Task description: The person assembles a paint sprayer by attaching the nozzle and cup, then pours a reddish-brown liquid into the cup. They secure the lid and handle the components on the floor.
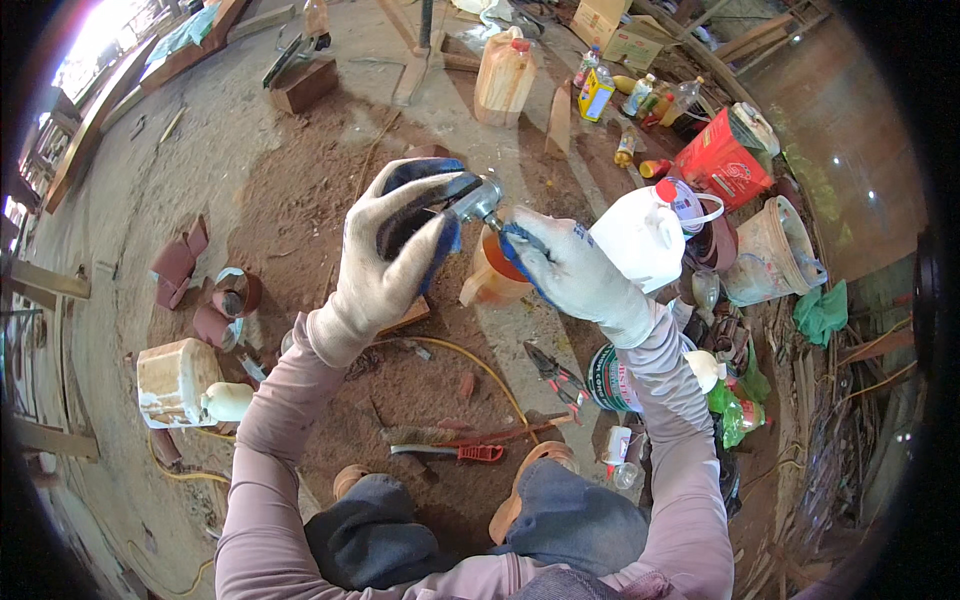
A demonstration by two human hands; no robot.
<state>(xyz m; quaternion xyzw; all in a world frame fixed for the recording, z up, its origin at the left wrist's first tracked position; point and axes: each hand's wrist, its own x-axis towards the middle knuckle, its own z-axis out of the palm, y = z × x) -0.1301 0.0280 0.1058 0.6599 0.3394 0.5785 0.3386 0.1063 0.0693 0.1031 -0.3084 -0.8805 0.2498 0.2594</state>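
Observation:
Both my hands wear white work gloves with blue-coated fingers and meet in front of me above the dirt floor. My left hand [378, 250] is closed around a silver, round metal part [480, 200] with a short stem; its exact kind is unclear. At the stem's end, the fingers of my right hand [575, 262] pinch together. Below them stands a cut-open plastic container [490, 278], orange inside, partly hidden by my right hand. Pliers with red-and-black handles [558, 380] lie below my right wrist.
A white jug [640, 240], a red tin [725, 160], a dirty bucket [765, 255] and several bottles crowd the right. A cloudy jerrycan [505, 80] stands ahead. A yellow hose [480, 362] and a red-handled tool [480, 453] lie near my feet. A white container [180, 380] sits left.

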